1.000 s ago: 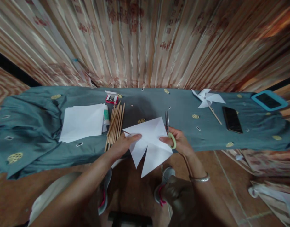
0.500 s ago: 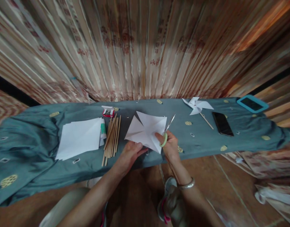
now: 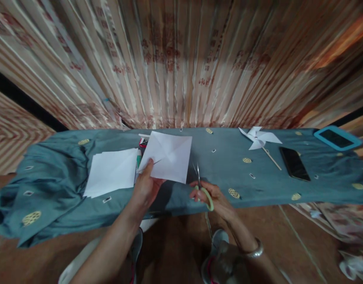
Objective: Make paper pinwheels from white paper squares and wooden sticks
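Note:
My left hand [image 3: 147, 187] pinches a creased white square of paper [image 3: 172, 157] at its lower left, with the thumb on top and the fingers underneath. A short slit shows beside the thumb. Just right of the paper, apart from it, my right hand [image 3: 213, 197] grips a pair of scissors [image 3: 209, 199] by its pale green handles. The blades point away from me and stand slightly apart. A small red box [image 3: 143, 142] is partly covered by the paper. The wooden sticks are hidden behind the paper and my left hand.
A stack of white paper [image 3: 112, 171] lies at the left, with a green-and-white tube [image 3: 139, 157] beside it. A paper pinwheel [image 3: 258, 139] on a stick, a black phone [image 3: 294, 163] and a blue-framed tablet [image 3: 337, 138] lie to the right on the green cloth [image 3: 267, 189].
My left hand has moved left and lifted the paper, which now looks flatter and turned. My right hand has drawn the scissors away from the paper, toward me. The view has shifted.

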{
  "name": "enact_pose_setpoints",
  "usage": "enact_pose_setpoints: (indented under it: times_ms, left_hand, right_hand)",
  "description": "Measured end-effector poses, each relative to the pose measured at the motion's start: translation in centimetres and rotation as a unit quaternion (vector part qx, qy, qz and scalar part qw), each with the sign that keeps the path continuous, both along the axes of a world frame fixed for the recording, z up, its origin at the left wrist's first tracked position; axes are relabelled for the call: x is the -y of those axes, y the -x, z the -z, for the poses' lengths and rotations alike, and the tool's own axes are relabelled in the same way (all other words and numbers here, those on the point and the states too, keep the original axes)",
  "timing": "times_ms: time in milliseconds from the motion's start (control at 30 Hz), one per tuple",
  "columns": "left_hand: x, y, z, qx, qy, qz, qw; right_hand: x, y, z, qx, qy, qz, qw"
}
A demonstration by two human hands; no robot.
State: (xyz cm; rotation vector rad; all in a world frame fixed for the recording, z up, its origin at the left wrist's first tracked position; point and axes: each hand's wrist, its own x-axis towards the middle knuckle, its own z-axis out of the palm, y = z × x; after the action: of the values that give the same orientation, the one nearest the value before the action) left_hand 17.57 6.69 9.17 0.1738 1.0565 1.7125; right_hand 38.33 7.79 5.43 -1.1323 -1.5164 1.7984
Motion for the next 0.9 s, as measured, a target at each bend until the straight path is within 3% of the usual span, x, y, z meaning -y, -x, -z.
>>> enact_pose_setpoints:
  times_ms: [100,233,433,633,900]
  left_hand:
    - [-0.1,0.6,-0.1,0.001,-0.022,-0.019,1.0]
    - [-0.1,0.6,0.0,0.0,-0.026,-0.014,1.0]
    - [0.0,-0.1,-0.2,-0.001,-0.006,0.004,1.0]
    - [0.1,-0.3,-0.1,-0.017,0.004,0.026,1.0]
    - [0.2,-0.4,0.6,-0.024,-0.009,0.048,0.999]
  right_hand:
    - [0.8,-0.3,0.5,0.011,0.046,-0.083,0.995]
    - [1.3,0.0,0.4,0.02,0.089,-0.125,0.988]
    - [1.6,0.5,-0.6,-0.01,0.125,-0.103,0.987]
    - [2.1,0.4,-1.1,-0.037,0.116,-0.064,0.991]
    - [1.3,0.4,0.1,-0.014,0.11,-0.116,0.987]
